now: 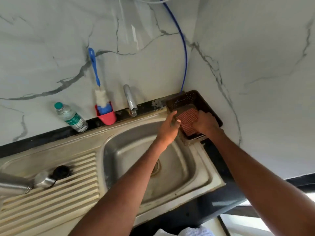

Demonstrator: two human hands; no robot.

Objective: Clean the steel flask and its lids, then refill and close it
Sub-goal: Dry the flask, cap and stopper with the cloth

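Head view: two hands reach into a dark perforated plastic basket (196,97) on a black worktop (221,160). Left hand (167,128) grips its rim; right hand (205,123) presses a red checked cloth (187,118). Far left, one brushed steel flask (15,183) lies on the ribbed steel drainboard (51,198) beside two lids.

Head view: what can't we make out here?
- Steel flask: cut off by the left edge; only its neck end shows.
- Right hand: fingertips buried in the checked cloth, grip unclear.
- Brown basket: contents under the cloth hidden.
- Sink drain: mostly behind the left forearm.
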